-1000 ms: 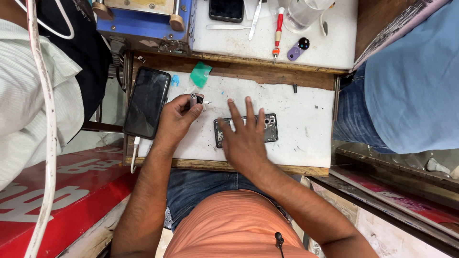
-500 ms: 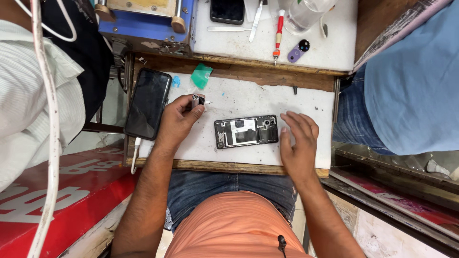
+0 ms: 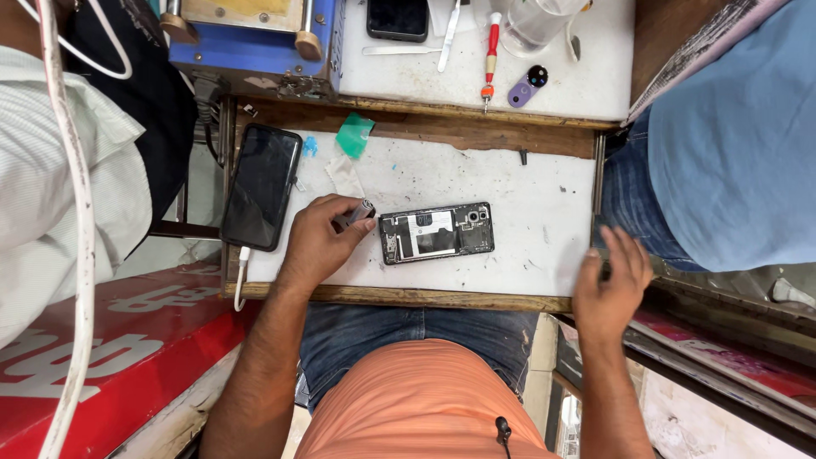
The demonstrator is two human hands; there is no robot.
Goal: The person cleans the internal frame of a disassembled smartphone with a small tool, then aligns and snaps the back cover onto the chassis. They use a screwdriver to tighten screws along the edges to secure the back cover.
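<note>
Left hand (image 3: pixel 319 242) pinched a small grey tool (image 3: pixel 360 211) beside the opened phone (image 3: pixel 437 232), flat on the tabletop (image 3: pixel 544 212); right hand (image 3: pixel 610 285) hovered open, empty, at the edge.

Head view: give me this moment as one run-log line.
left hand: holds small grey tool by opened phone | right hand: empty, off white work board right edge | black phone: left, cabled

Phone repair stall (opened phone (image 3: pixel 437 232); screwdriver (image 3: pixel 490 59)).
</note>
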